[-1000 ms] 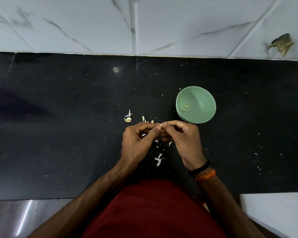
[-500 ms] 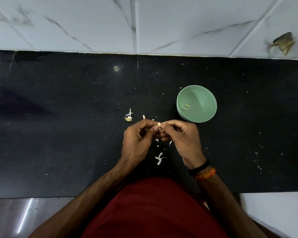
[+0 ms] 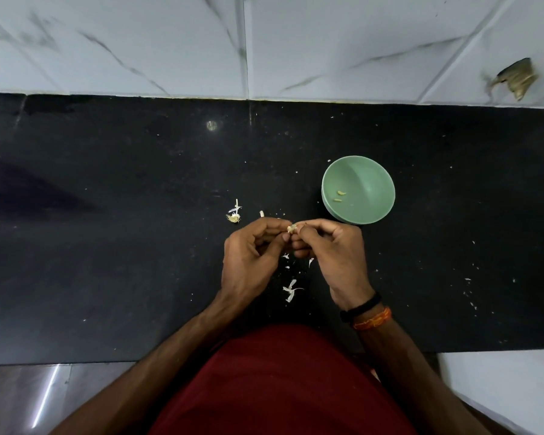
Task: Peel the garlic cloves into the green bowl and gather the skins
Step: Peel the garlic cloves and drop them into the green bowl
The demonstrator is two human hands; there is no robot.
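A black speckled stone table (image 3: pixel 107 246) carries a round pale-green plastic bowl (image 3: pixel 377 171) with two small peeled cloves (image 3: pixel 339 196) inside. Just before it, the left hand (image 3: pixel 252 255) and right hand (image 3: pixel 333 252) meet, each grip curled tight, pinching one small pale garlic clove (image 3: pixel 292 228). Thin white skins (image 3: pixel 291 290) lie scattered beneath them.

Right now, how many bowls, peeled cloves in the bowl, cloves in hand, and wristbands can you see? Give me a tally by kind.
Green bowl: 1
Peeled cloves in the bowl: 2
Clove pinched between the left hand and the right hand: 1
Wristbands on the right wrist: 2, black and orange
Total: 6
Skin scraps on the counter are too small to count.
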